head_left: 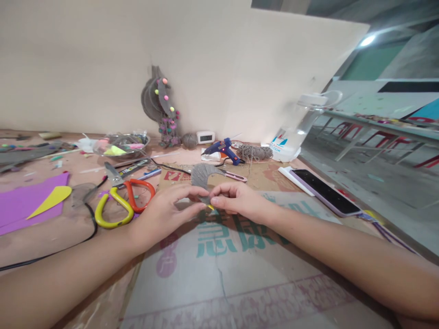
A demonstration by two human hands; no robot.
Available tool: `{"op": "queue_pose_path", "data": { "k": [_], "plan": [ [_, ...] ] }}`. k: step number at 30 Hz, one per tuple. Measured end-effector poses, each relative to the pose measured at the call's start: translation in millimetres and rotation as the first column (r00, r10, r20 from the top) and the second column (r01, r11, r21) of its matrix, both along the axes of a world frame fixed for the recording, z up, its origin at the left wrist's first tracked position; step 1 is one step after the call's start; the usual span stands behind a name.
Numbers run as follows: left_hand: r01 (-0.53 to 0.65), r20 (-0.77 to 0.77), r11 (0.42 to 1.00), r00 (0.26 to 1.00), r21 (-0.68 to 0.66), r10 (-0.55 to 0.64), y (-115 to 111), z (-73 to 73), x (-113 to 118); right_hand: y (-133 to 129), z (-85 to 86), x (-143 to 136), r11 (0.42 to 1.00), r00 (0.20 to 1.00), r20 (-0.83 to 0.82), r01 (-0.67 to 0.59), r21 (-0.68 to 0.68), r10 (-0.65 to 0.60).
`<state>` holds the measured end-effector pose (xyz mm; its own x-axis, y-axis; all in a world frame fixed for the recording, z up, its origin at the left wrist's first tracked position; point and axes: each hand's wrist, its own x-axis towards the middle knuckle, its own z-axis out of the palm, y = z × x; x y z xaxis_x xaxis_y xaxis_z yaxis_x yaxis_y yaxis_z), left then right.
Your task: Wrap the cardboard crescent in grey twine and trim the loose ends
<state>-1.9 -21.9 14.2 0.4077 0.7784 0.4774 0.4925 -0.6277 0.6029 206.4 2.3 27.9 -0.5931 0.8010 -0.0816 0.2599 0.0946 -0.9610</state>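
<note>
A curved piece wrapped in grey yarn (202,175) is held above the printed cardboard sheet (240,278). My left hand (171,208) pinches its lower end from the left, thumb below and fingers on top. From the right, my right hand (236,198) closes its thumb and fingers on the same end, close to the left fingertips. A small yellow bit (210,207) shows between the two hands. Grey yarn and a slim pink-edged tool (236,176) lie just behind the piece.
Scissors (115,208) and purple sheets (20,201) lie left. Behind are a blue glue gun (222,148), yarn (255,152), a small clock (206,137) and a tray (146,142). A phone (325,192) and bottle (288,141) stand right. A grey ornament (151,100) hangs on the wall.
</note>
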Motion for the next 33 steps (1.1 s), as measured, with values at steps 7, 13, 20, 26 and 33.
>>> {"op": "queue_pose_path", "data": {
  "k": [7, 13, 20, 26, 33],
  "plan": [
    [-0.012, -0.006, 1.0, 1.0, 0.0, 0.012, 3, -1.8, 0, 3, -3.1, 2, 1.0, 0.999, -0.034, -0.025, 0.001, 0.025],
    [-0.065, -0.016, 0.998, 0.998, 0.008, 0.065, 2, -7.0, 2, 2, -4.5, 2, 1.0, 1.0, -0.027, 0.01, 0.01, -0.01],
    [-0.109, -0.02, 0.994, 0.994, 0.018, 0.109, 6, -9.8, 2, -2, -5.6, 0, 0.996, 0.995, -0.047, 0.085, -0.013, -0.086],
    [-0.133, -0.029, 0.987, 0.99, 0.085, 0.136, 5, -9.9, 3, -1, -9.8, 0, 0.993, 0.991, -0.097, 0.08, -0.086, -0.089],
    [-0.031, -0.058, 0.989, 0.998, 0.142, 0.04, 11, -17.4, -1, 2, -11.3, 0, 0.993, 0.985, -0.153, 0.072, -0.09, -0.085]
  ]
}}
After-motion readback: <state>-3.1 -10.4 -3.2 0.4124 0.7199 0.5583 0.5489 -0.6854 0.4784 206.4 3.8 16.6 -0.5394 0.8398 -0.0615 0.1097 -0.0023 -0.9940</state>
